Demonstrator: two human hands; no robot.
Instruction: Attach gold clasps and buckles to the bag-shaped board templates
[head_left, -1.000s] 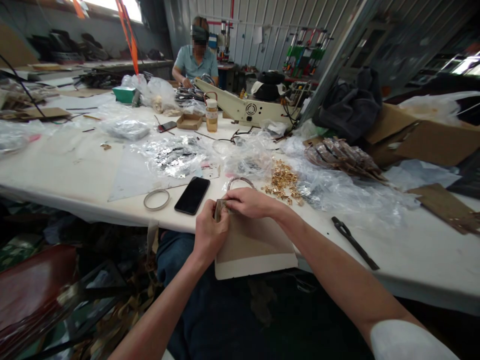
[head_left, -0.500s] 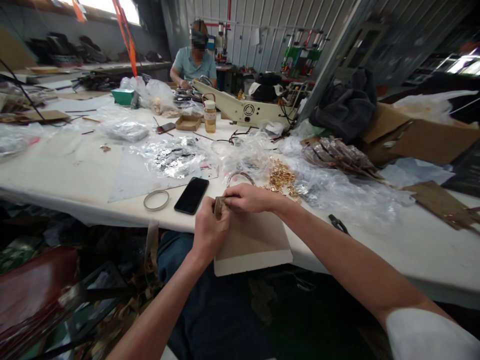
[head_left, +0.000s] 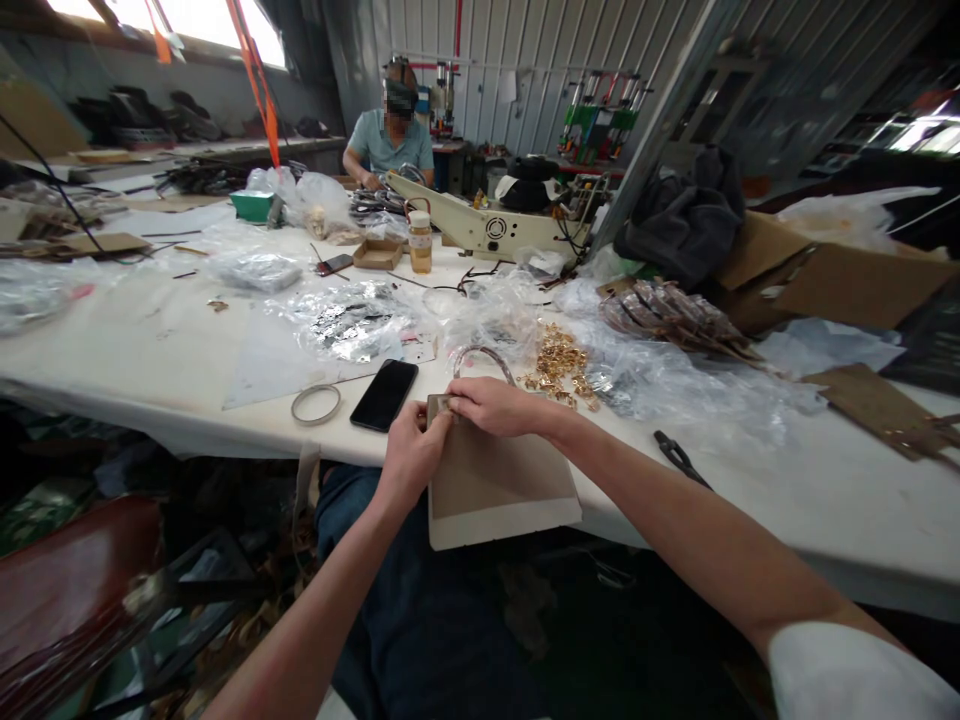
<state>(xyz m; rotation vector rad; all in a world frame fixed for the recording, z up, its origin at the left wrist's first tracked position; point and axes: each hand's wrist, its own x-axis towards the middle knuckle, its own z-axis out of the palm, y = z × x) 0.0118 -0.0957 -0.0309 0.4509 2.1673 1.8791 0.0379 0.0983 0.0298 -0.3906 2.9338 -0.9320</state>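
While both hands (head_left: 411, 452) pinch it, small fitting (head_left: 439, 405) lies crosswise.

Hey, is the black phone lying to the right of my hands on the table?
No, the black phone lies left of the left hand and right hand, which pinch a small piece.

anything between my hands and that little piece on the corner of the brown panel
Nothing visible: the left hand and right hand both pinch the small piece at the brown panel corner; the phone lies apart.
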